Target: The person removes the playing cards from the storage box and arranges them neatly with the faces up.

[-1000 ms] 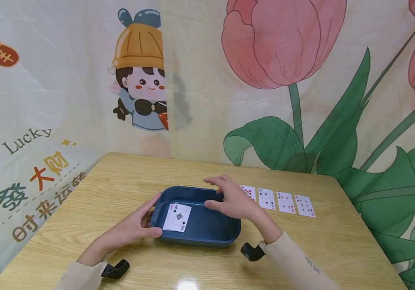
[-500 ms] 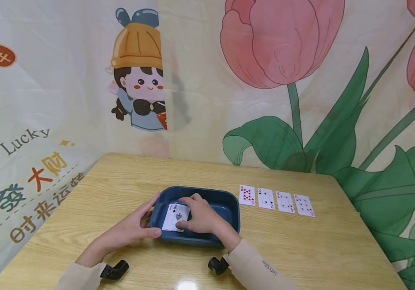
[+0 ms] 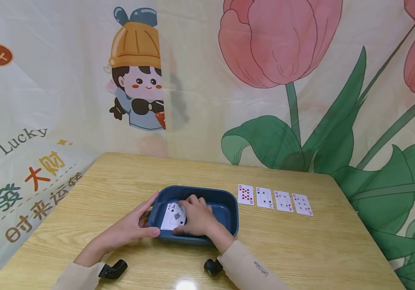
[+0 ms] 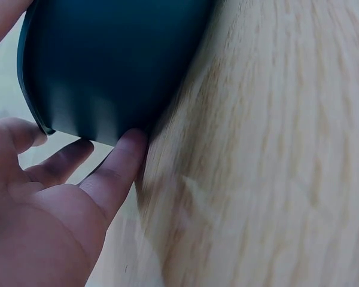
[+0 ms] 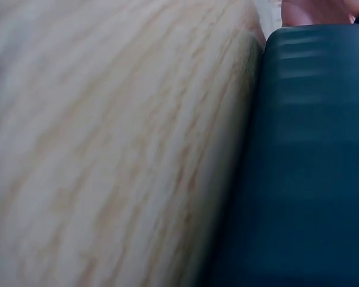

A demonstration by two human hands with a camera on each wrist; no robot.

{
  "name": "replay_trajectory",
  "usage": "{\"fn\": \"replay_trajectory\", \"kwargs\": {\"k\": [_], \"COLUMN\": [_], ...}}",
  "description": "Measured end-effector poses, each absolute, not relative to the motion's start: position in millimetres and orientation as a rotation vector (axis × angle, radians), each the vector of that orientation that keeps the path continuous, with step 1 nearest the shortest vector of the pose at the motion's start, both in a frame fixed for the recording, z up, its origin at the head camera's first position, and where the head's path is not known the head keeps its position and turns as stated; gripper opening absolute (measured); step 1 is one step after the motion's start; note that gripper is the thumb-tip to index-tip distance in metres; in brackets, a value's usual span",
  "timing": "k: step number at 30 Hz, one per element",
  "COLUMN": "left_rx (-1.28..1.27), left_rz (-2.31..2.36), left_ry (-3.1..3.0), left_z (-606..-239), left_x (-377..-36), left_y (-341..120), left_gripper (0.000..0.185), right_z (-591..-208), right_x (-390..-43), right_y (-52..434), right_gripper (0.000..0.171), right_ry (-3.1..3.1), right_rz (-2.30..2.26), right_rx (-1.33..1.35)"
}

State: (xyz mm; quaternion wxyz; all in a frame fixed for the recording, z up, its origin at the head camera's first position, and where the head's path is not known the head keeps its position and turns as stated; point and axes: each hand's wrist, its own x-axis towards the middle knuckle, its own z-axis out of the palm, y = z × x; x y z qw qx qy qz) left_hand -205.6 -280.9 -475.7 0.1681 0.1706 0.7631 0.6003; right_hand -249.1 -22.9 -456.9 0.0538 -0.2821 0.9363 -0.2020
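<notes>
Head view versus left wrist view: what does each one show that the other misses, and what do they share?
Only the head view shows the inside of the blue tray, where the right hand lifts an edge of the ace of spades, plus four cards in a row on the table. Only the left wrist view shows, close up, the left hand with one fingertip against the tray's lower outside wall. Both show the left hand at the tray's left side, and the wooden table.

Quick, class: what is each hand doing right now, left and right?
Left hand: open, fingers resting against the blue tray at its near left corner.
Right hand: inside the tray, fingers curled on the ace of spades.
</notes>
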Motion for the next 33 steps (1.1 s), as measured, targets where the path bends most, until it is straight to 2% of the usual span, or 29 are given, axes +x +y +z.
{"fn": "replay_trajectory", "kwargs": {"k": [16, 33], "left_rx": [0.467, 0.467], "left_rz": [1.696, 1.689], "left_ry": [2.191, 2.212], "left_z": [-476, -476], "left_x": [-206, -206], "left_y": [-281, -280], "left_gripper": [0.105, 0.105], "right_z": [-458, -453], "right_x": [-255, -256], "right_y": [-20, -12], "right_gripper": [0.089, 0.083], "right_ry": [2.797, 2.788], "right_rz": [-0.713, -0.840], "right_rx": [-0.851, -0.923]}}
